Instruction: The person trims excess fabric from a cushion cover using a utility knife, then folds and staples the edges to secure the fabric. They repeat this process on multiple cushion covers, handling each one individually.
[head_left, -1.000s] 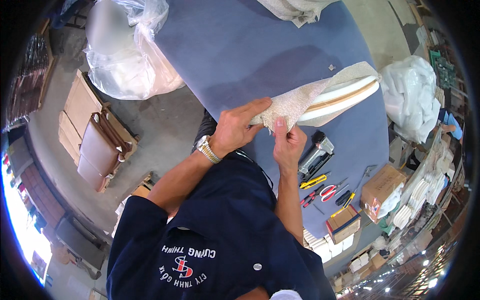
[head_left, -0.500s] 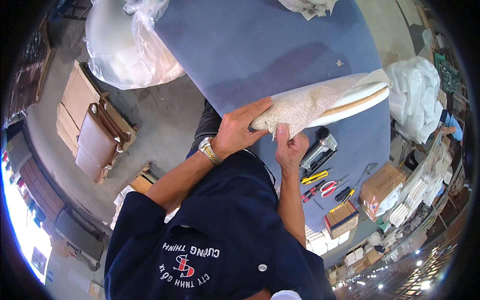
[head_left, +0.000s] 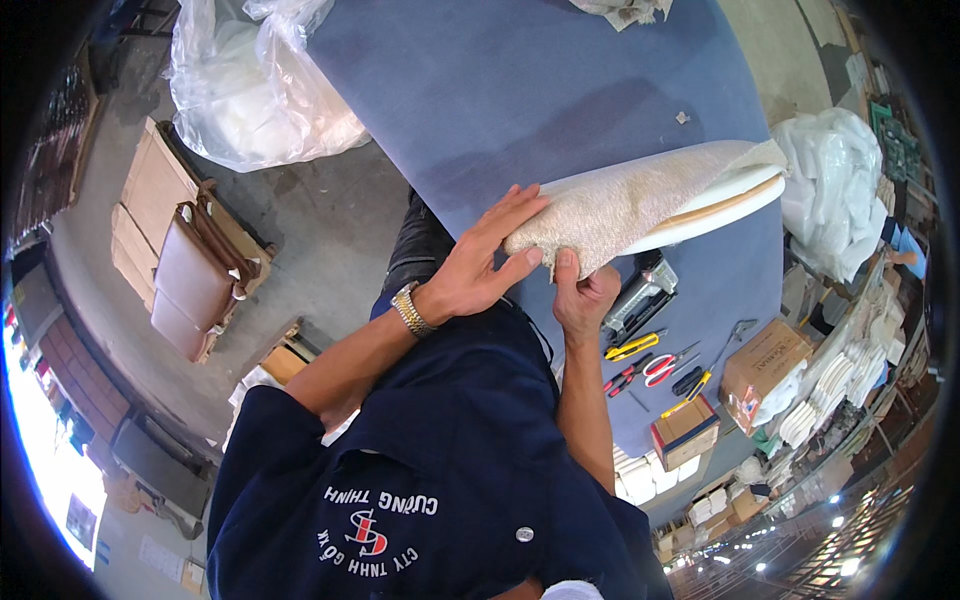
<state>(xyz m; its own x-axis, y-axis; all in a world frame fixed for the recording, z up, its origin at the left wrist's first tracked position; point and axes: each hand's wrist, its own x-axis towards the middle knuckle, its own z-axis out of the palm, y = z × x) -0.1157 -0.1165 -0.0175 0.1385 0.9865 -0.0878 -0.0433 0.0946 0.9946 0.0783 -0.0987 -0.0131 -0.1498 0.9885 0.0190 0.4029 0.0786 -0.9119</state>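
A padded panel point(head_left: 735, 207) with white foam and a wooden edge strip stands on the blue-topped table, tilted up to the right. Beige woven fabric point(head_left: 625, 205) is draped over it and folded round its left end. My left hand point(head_left: 485, 262) lies along that end, fingers stretched on the fabric and thumb pointing at its lower corner. With thumb and bent fingers, my right hand point(head_left: 583, 297) pinches the fabric's lower edge. Close to my right hand lies a staple gun point(head_left: 642, 297), partly behind it.
Right of my right forearm lie a yellow utility knife point(head_left: 632, 346), red-handled pliers point(head_left: 628, 373), red scissors point(head_left: 660, 370) and a small box point(head_left: 685, 432). A plastic-wrapped bundle point(head_left: 828, 190) stands beyond the table point(head_left: 480, 100). Brown cushions point(head_left: 200, 285) rest on cardboard at left.
My left hand's thumb has spread away from its fingers and shifted slightly along the fabric edge. The panel has moved a little to the right; my right hand keeps its pinch.
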